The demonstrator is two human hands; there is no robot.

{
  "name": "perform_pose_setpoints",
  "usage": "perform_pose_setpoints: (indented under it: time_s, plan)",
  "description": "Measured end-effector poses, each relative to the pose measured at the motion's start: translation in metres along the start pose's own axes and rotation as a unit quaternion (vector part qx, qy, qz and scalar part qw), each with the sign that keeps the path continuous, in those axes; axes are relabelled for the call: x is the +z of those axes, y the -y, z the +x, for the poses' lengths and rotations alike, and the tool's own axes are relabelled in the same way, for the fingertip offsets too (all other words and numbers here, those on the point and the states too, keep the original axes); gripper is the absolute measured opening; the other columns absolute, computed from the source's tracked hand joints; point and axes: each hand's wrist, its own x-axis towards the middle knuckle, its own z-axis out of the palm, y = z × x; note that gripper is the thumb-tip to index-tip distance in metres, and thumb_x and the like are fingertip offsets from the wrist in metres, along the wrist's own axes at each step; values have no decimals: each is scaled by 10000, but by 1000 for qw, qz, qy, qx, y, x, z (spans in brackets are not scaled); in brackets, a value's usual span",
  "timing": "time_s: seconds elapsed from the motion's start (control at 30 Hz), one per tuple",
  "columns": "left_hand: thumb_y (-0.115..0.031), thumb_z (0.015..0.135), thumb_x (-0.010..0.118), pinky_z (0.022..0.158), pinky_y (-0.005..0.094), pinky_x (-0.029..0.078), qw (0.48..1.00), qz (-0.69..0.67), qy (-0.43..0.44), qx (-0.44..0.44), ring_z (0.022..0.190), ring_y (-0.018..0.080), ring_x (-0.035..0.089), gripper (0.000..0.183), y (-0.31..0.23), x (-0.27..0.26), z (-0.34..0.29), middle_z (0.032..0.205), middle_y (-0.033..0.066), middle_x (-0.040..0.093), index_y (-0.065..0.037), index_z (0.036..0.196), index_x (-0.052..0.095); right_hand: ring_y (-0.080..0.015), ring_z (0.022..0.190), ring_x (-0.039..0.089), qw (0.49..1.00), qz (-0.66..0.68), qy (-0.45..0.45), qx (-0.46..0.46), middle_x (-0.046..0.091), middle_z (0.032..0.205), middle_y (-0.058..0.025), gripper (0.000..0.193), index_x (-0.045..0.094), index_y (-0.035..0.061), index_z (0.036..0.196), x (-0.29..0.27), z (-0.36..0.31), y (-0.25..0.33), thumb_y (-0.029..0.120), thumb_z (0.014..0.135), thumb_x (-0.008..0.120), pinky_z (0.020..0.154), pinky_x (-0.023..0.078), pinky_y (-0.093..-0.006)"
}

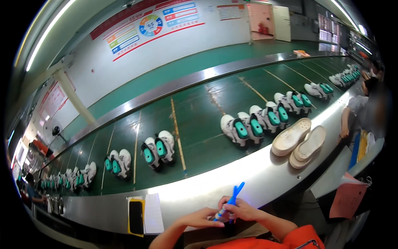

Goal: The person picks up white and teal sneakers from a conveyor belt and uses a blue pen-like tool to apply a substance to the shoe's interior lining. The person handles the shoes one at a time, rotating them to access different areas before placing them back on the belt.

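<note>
Near the steel edge of the line, in front of my body, both my hands meet around two slim bright-blue pen-like sticks (235, 194). The sticks cross near their upper ends, and pale bands show lower down. My right hand (245, 210) is closed round them, fingers bent. My left hand (202, 218) comes in from the left, its fingertips closed at the lower end of one stick. What kind of tool they are is too small to tell. Left of my hands, a black phone (135, 217) lies on a yellow pad beside a white paper sheet (154, 213).
A green conveyor belt (195, 137) carries several pairs of white shoes with teal soles or inserts (241, 129). Off-white clogs (291, 137) rest on the steel ledge (199, 186) at right. Further right are a pink sheet (347, 197) and a co-worker (365, 110).
</note>
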Motion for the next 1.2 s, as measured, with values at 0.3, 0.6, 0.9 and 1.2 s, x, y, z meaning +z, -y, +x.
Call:
perform_pose_setpoints:
  time_s: [0.3,0.6,0.9,1.2]
  plan:
    - [-243,881,532,830,307,439,966,-212,65,132,943,169,561,244,33,-2,76,944,97,592,-30,1001,531,-183,858,529,968,-231,-63,-78,542,954,-98,343,477,73,1091,-36,14,27,348,886,462,712,452,-308]
    - [-352,914,435,865,303,423,949,-293,3,116,953,170,560,374,107,-46,96,1020,110,597,-16,1058,513,-311,929,568,780,-359,-493,-143,593,947,-201,599,517,-37,1053,-302,130,69,328,627,727,819,445,-364]
    - [-332,903,464,895,326,399,949,-294,71,94,1013,202,534,328,89,-34,108,1000,103,560,-25,1010,508,-374,987,545,724,-470,-502,-64,569,1040,-244,708,482,-15,1127,-250,160,74,441,626,690,837,434,-399]
    - [-365,858,536,925,341,359,943,-294,116,101,1047,212,503,346,87,-33,100,971,75,529,-35,963,524,-397,989,539,809,-417,-410,-63,547,1043,-287,821,316,-40,1249,-161,218,59,435,678,665,838,445,-401]
